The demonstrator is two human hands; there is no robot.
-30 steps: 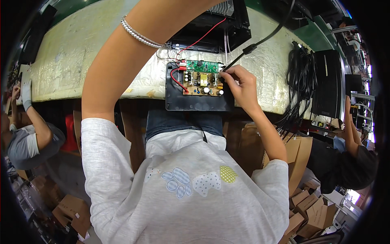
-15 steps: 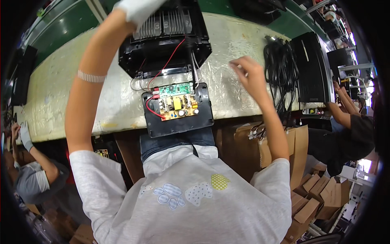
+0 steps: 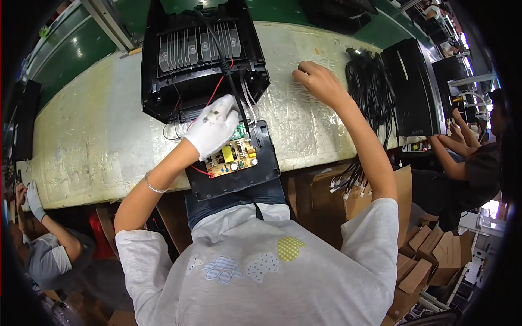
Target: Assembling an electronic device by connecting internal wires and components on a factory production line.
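Looking down in the head view, the only one there is, I find my left hand [image 3: 216, 124] has come down from the far end of the black housing [image 3: 163, 89] to the circuit board, its white glove covering the upper left of the green section [image 3: 239, 132]. The black cable [image 3: 226, 66], which slanted away to the right a second ago, now runs down across the housing toward the board's upper right end. To my mind, that makes the board the centre of the work again, with the cable laid over the housing. My gloved fingers are bent close beside the cable; I cannot tell whether they grasp it. My right hand [image 3: 322, 84] is bare, released and loosely bent above the tabletop [image 3: 304, 122], well apart from the board, with nothing visible in it.

The tan section [image 3: 239, 157] and the green one lie on a single black plate [image 3: 261, 176] at the table's near edge, just below the housing.

Counting: one yellow block [image 3: 227, 155] on the tan section; two red wires, a thin one [image 3: 216, 89] leading from the housing and a thick one [image 3: 202, 171] by the board; two finned metal blocks, as far as the cable lets me judge; one bundle of black cables [image 3: 370, 81]; one more black housing standing at the right [image 3: 408, 89]; several cardboard boxes [image 3: 429, 255], overlapping too much to count.
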